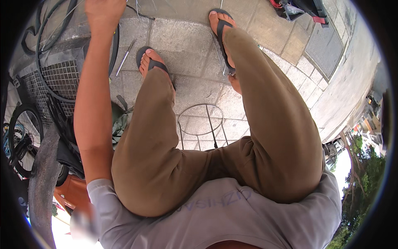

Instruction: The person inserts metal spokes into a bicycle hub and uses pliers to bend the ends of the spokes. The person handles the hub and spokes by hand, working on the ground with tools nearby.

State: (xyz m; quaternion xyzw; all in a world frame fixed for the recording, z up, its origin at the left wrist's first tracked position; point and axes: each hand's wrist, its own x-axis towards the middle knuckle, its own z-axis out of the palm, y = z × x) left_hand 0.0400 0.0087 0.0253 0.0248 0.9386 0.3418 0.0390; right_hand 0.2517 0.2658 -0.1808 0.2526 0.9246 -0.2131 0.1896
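Note:
My left hand (104, 11) reaches to the upper edge, where its fingers are cut off, so its grip does not show. Just left of it are a thin black bicycle wheel hoop (38, 46) and a dark loop of tyre or tube (29, 39). A slim silver tool (125, 57) lies on the paving by my left foot. Of my right arm nothing shows past the sleeve. A bit of skin (235, 84) beside my right shin may be fingers of my right hand, mostly hidden by the leg. Thin metal rods (218, 50) lie by my right sandal.
Between my legs stands a round wire frame (200, 105). A metal grating (35, 87) and a leaning bicycle wheel (25, 139) are at the left, near a tree trunk (43, 178). A dark red-and-black bag or case (296, 10) sits far right, beyond a paving cover (325, 50).

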